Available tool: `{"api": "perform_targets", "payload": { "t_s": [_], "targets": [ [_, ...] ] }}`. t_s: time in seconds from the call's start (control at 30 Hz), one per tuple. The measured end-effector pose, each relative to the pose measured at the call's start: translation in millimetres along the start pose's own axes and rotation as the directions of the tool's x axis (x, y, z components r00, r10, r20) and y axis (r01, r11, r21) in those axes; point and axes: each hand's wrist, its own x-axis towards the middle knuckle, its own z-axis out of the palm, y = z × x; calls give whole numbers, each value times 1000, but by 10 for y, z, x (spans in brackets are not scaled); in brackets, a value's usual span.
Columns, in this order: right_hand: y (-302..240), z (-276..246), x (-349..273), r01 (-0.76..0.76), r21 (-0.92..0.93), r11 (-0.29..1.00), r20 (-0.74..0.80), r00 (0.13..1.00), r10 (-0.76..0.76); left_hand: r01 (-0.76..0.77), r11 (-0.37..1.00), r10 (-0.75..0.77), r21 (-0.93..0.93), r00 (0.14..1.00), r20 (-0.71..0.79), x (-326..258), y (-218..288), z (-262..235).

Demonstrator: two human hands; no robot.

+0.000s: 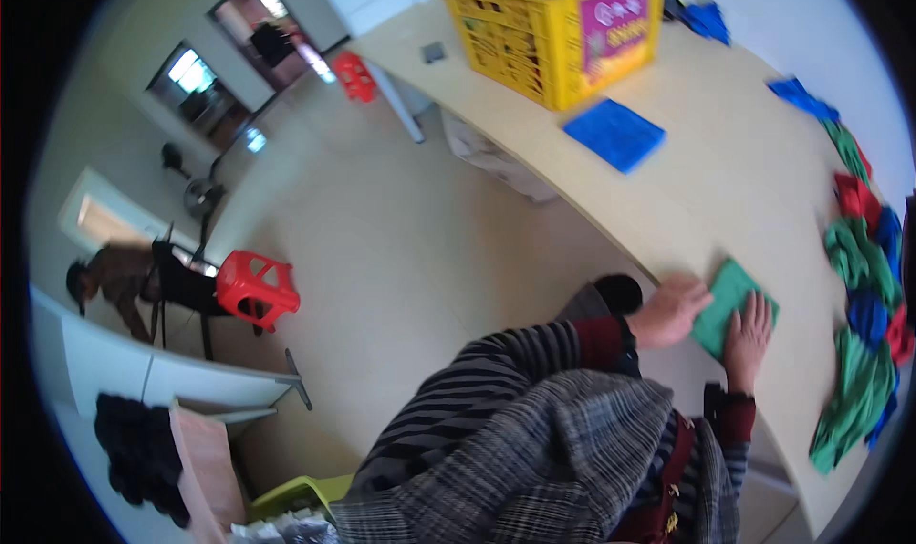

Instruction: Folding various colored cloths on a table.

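Observation:
A green folded cloth [722,302] lies flat near the front edge of the table. My right hand [748,340] rests on its right part with the fingers stretched out flat. At the cloth's left edge is my left hand [670,312], its fingers bent and closed against that edge; it is slightly blurred. Farther along the table lies a blue folded cloth [615,135], neatly squared. Behind that stands a yellow plastic crate [515,43] with red and blue cloths showing at its top.
Crumpled green cloths [852,391], with red and blue ones, lie along the table's right side by the wall. A small grey object [433,52] sits left of the crate. Red stools [258,289] stand on the floor. A person [124,282] bends over at far left.

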Motion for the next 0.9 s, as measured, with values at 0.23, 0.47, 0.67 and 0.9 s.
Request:
{"api": "perform_targets", "payload": {
  "t_s": [0.23, 0.47, 0.67, 0.9],
  "targets": [
    [-269, -7, 261, 29, 141, 990, -144, 989, -8, 60, 997, -69, -57, 979, -190, -228, -225, -238],
    [73, -263, 348, 15, 252, 968, 54, 998, -30, 417, 825, -390, -381, 909, 150, -243, -170, -15],
    [-186, -312, 625, 135, 233, 963, 136, 976, -170, 598, 648, -473, -471, 801, 367, -177, -72, 50],
    [-364, 43, 697, 162, 133, 978, 111, 978, -177, 754, 323, -451, -572, 654, 607, -74, -153, 80]
  ]
}}
